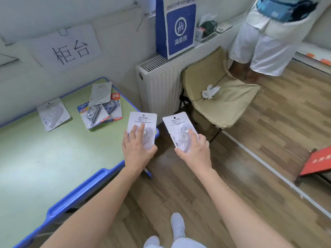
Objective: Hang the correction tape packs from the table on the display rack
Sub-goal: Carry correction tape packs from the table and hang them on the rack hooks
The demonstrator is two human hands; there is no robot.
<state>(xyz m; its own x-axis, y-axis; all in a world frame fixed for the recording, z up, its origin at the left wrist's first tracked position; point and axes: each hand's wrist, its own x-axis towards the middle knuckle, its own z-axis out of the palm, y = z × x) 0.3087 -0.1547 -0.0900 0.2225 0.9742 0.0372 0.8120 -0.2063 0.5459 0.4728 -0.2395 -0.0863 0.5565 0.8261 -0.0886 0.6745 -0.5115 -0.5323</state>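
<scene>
Head view: left hand [138, 149] grip tight on left pack [142, 119], right hand [195, 149] grip on right pack [176, 123], dispenser [182, 134] inside each.

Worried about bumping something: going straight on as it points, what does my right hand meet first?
The right hand would probably meet the white radiator first, though depth is unclear.

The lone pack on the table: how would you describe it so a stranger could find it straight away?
Find the green table with the blue rim, under the handwritten wall sign. Near its far edge lies a pile of overlapping packs; the lone pack sits to their left. It is plain grey-white and touches nothing else, while the pile shows red and blue cards.
</scene>
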